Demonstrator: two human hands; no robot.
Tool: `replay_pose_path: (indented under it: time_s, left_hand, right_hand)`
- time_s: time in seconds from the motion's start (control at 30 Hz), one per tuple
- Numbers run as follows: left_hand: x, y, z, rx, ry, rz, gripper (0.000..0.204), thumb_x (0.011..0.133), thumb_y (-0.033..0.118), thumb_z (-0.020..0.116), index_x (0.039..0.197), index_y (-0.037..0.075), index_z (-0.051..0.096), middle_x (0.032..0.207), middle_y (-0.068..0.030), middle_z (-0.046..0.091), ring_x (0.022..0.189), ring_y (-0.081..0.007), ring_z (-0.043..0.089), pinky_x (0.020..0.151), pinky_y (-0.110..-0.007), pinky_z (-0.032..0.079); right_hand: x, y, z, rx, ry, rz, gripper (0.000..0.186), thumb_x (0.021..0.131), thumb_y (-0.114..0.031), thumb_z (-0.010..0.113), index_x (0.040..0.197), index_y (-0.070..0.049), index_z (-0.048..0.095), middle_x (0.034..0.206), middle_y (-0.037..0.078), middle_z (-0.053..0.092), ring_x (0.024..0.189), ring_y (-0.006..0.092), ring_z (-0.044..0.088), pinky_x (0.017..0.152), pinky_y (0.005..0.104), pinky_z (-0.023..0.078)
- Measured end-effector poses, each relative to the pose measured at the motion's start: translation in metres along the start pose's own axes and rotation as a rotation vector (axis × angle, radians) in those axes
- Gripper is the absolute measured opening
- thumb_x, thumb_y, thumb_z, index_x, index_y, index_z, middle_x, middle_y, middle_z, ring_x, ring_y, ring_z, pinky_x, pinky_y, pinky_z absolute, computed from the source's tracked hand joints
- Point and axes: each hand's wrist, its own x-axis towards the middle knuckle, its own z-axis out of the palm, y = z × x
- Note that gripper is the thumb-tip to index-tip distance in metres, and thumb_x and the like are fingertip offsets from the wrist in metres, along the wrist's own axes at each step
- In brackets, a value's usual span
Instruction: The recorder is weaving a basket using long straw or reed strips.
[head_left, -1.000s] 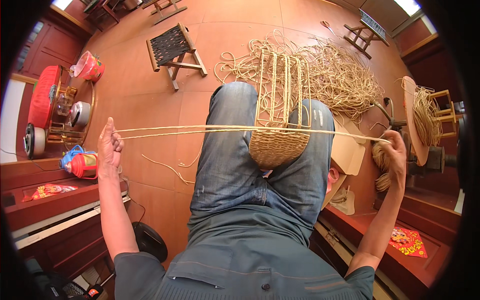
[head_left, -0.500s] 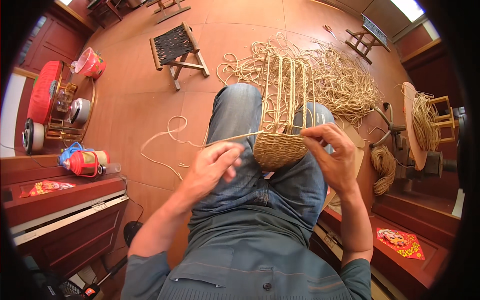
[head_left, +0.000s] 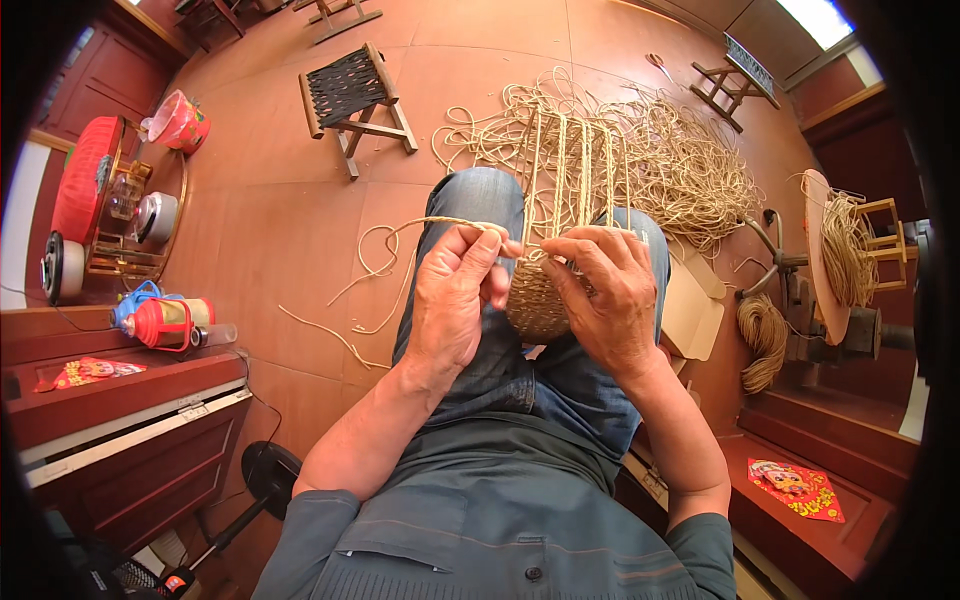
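Observation:
Between my knees sits a tightly woven straw-coloured cord panel (head_left: pixel 537 308), with long taut cord strands (head_left: pixel 586 170) running away from its far edge. My left hand (head_left: pixel 450 295) pinches a straw-coloured cord (head_left: pixel 440 219) between thumb and forefinger, just left of the panel. The cord's loose length trails left over my knee to the floor. Over the panel's right part, my right hand (head_left: pixel 612 290) is closed, thumb and forefinger together at the far edge of the weave. Whether it grips the weave or a strand is hidden by the fingers.
A tangled cord heap (head_left: pixel 690 160) spreads on the floor beyond my knees. A black-webbed folding stool (head_left: pixel 347 92) stands ahead left. At right are a cardboard piece (head_left: pixel 695 305), a cord coil (head_left: pixel 765 340) and a round board (head_left: pixel 815 250). A red thermos (head_left: pixel 165 322) lies left.
My left hand has moved right and up toward the panel, drawing the cord with it. My right hand has slid left along the woven edge. The trailing cord has shifted on the floor.

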Motion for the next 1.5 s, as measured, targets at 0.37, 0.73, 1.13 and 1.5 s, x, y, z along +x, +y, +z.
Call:
replay_pose_path:
  time_s: [0.37, 0.73, 1.13, 1.5]
  left_hand:
    - [0.015, 0.005, -0.019, 0.003, -0.064, -0.129, 0.015, 0.11, 0.017, 0.07, 0.118, 0.005, 0.068, 0.096, -0.0002, 0.069, 0.058, -0.0011, 0.046, 0.056, -0.019, 0.04]
    - [0.043, 0.028, -0.002, 0.573, -0.117, -0.005, 0.009, 0.103, 0.009, 0.074, 0.108, 0.002, 0.073, 0.086, 0.0006, 0.072, 0.068, -0.0012, 0.057, 0.057, -0.019, 0.044]
    - [0.027, 0.058, 0.008, 1.053, -0.28, 0.12, 0.01, 0.102, 0.008, 0.071, 0.105, -0.001, 0.072, 0.086, -0.0069, 0.073, 0.081, -0.0132, 0.068, 0.075, -0.032, 0.056]
    - [0.035, 0.039, -0.002, 0.822, -0.242, 0.03, 0.011, 0.102, 0.01, 0.074, 0.099, 0.001, 0.071, 0.087, -0.0022, 0.07, 0.071, -0.0079, 0.063, 0.064, -0.027, 0.054]
  right_hand:
    - [-0.015, 0.0, 0.016, -0.046, 0.03, -0.148, 0.025, 0.086, -0.008, 0.082, 0.109, -0.016, 0.078, 0.113, 0.001, 0.069, 0.109, 0.0269, 0.065, 0.097, 0.0408, 0.047]
    - [-0.015, 0.003, 0.01, 0.002, -0.001, -0.126, 0.03, 0.088, -0.007, 0.081, 0.116, -0.013, 0.078, 0.115, 0.004, 0.069, 0.108, 0.0267, 0.066, 0.096, 0.0404, 0.049]
    - [0.02, 0.006, 0.005, 0.144, -0.174, -0.016, 0.063, 0.088, 0.0, 0.065, 0.15, -0.009, 0.059, 0.111, 0.01, 0.074, 0.099, 0.0313, 0.067, 0.095, 0.0446, 0.054]
    - [0.035, 0.004, -0.002, 0.148, -0.436, 0.114, 0.069, 0.085, -0.006, 0.064, 0.153, -0.008, 0.055, 0.093, 0.009, 0.071, 0.094, 0.0317, 0.066, 0.093, 0.0475, 0.053]
